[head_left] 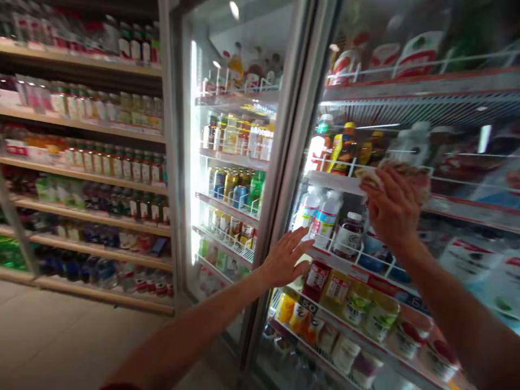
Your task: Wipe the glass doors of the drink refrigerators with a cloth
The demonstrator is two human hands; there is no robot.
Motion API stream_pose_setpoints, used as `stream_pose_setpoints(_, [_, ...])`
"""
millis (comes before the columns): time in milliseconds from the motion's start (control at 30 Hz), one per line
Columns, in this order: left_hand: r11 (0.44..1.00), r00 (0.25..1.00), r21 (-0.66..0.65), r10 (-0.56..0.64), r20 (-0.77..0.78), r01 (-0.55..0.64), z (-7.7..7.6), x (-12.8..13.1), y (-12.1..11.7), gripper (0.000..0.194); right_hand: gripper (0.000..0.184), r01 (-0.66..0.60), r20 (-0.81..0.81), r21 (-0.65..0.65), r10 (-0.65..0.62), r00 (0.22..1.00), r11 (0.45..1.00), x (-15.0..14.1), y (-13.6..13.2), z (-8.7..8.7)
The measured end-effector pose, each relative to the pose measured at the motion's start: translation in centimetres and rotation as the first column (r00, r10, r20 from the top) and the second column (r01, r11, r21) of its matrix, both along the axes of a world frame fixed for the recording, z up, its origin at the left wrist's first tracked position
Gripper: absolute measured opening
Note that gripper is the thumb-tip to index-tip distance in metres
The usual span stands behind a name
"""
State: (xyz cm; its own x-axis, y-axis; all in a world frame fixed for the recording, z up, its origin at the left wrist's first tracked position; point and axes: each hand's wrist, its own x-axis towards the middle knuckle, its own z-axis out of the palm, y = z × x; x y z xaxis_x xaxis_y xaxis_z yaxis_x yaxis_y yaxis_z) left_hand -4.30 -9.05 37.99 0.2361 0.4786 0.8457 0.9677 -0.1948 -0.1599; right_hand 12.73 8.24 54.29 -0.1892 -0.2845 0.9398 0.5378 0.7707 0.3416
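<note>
Plainly, the cloth (420, 181) is bunched under the right hand (393, 208), up against the glass door (485, 139) of a lit fridge; the fingers are bent over it and grip it. Lower and to the left, the left hand (286, 255) is open, its fingers stretched out towards the same glass near the door's metal frame (299, 141); whether the palm touches the door, I cannot tell.

Behind the glass, a dark bottle (348, 238) stands between the hands, next to clear bottles (326, 214) with pink and blue labels. Above these is a yellow-labelled bottle (344, 150); below runs a row of tubs (379, 319). Left of the frame, a second fridge holds cans (232, 181), gold, blue and green. Farther left, wooden shelves (87, 171) carry rows of bottles above a pale tiled floor (28, 314).
</note>
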Motion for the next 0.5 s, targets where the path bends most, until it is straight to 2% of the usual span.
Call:
stream_pose_setpoints(67, [0.999, 0.999, 0.005, -0.036, 0.010, 0.036, -0.9, -2.8, -1.8, 0.048, 0.027, -0.134, -0.094, 0.038, 0.137, 0.986, 0.990, -4.3, -3.9, -1.6])
stream_pose_setpoints(133, [0.999, 0.998, 0.019, -0.047, 0.047, 0.047, -2.1, -6.5, -3.6, 0.046, 0.029, -0.229, -0.131, 0.060, 0.235, 0.963, 0.972, -9.7, -8.4, -2.0])
stream_pose_setpoints(167, [0.999, 0.996, 0.024, -0.045, 0.080, 0.043, -2.9, -8.6, -4.5, 0.045, 0.032, -0.245, -0.086, 0.047, 0.248, 0.965, 0.968, -12.7, -10.5, -1.8])
stream_pose_setpoints(233, [0.999, 0.987, 0.026, -0.036, 0.157, 0.032, -4.6, -13.6, -6.6, 0.046, 0.039, -0.213, 0.065, -0.035, 0.215, 0.974, 0.976, -19.3, -13.5, -1.2])
stream_pose_setpoints(333, [1.000, 0.963, -0.014, -0.006, 0.269, 0.010, -7.8, -21.9, -10.3, 0.047, 0.051, -0.026, 0.172, -0.231, 0.067, 0.983, 0.973, -28.5, -14.5, -1.7])
stream_pose_setpoints(400, [0.997, 0.941, -0.076, 0.038, 0.335, -0.014, -10.0, -27.1, -12.7, 0.045, 0.053, 0.068, 0.120, -0.287, -0.035, 0.992, 0.956, -33.5, -14.1, -4.1])
stream_pose_setpoints(467, [0.990, 0.915, -0.141, 0.085, 0.395, -0.031, -12.2, -31.4, -14.8, 0.044, 0.054, 0.098, 0.093, -0.254, -0.076, 0.993, 0.962, -37.6, -14.2, -8.0])
stream_pose_setpoints(500, [0.986, 0.901, -0.164, 0.099, 0.422, -0.032, -13.2, -33.1, -15.6, 0.044, 0.057, 0.104, 0.131, -0.230, -0.075, 0.989, 0.968, -39.4, -14.5, -10.5])
